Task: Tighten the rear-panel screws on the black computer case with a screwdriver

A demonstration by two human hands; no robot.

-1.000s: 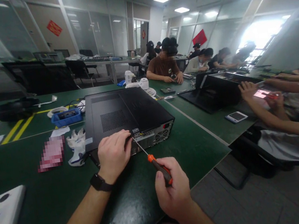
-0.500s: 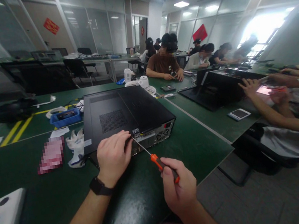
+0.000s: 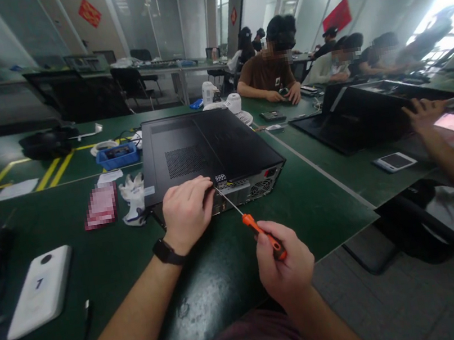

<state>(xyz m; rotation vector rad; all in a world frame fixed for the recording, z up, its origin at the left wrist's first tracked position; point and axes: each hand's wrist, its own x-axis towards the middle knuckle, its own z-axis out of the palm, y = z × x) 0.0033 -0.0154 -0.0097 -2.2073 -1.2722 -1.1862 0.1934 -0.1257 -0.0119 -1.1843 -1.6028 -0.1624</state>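
A black computer case point(image 3: 223, 142) lies flat on the green table, its rear panel with fan grille and ports turned toward me. My right hand point(image 3: 285, 258) is closed round the orange and black handle of a screwdriver point(image 3: 264, 235). The screwdriver's shaft points up and left, its tip at the case's rear edge. Beside that tip, the bent fingers of my left hand point(image 3: 188, 210) are drawn together at the same edge. Whatever they may pinch is too small to make out.
Left of the case are white gloves point(image 3: 133, 201), a pink packet point(image 3: 101, 206) and a blue tray point(image 3: 117, 155). A white power bank point(image 3: 40, 291) lies at the near left. Across the table sits a person point(image 3: 268, 76); another person's hands are at the right beside an open black case point(image 3: 355, 114).
The view has swung left and down, so everything appears shifted to the right. Both hands keep nearly the same pose at the case, the screwdriver still held.
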